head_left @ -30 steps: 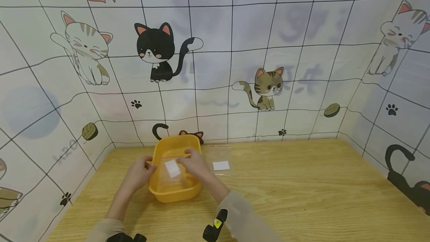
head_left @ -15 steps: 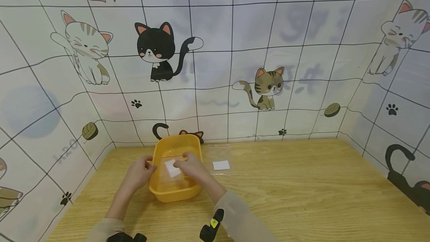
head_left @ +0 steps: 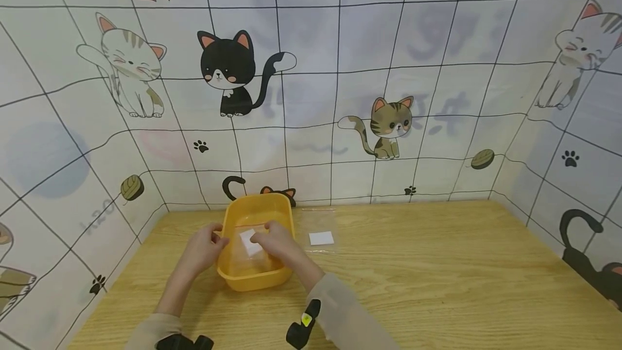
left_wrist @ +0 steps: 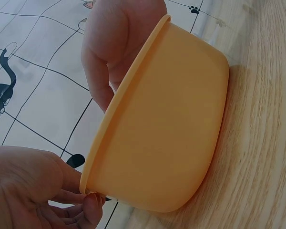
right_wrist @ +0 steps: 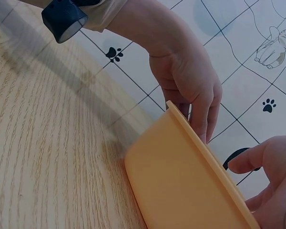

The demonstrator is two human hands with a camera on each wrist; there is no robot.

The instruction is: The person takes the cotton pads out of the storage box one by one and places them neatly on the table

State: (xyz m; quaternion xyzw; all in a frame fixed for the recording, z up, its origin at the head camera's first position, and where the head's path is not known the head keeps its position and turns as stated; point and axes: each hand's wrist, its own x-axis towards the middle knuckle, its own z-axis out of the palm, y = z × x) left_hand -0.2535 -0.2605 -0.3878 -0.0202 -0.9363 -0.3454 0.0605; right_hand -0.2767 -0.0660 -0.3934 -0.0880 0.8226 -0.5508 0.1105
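A yellow plastic basin point(head_left: 257, 284) stands on the table, and my left hand point(head_left: 201, 250) grips its left rim. Thumb and curled fingers meet at that rim in the left wrist view, where the left hand point(left_wrist: 33, 191) is at lower left. Inside the basin lies a clear plastic bag with a white card point(head_left: 249, 242). My right hand point(head_left: 279, 244) reaches over the basin's right side, its thumb at the card's edge. Its fingers look apart in the right wrist view, where the right hand point(right_wrist: 276, 179) shows partly; the fingertips' contact with the bag is hidden.
Another clear bag with a white card point(head_left: 321, 238) lies flat on the wooden table point(head_left: 427, 274), right of the basin. A cat-patterned cloth wall point(head_left: 311, 101) rises behind the table, close to the basin's far end.
My right hand has moved slightly left and down inside the basin, and its thumb now covers part of the white card. The left hand keeps its grip on the rim.
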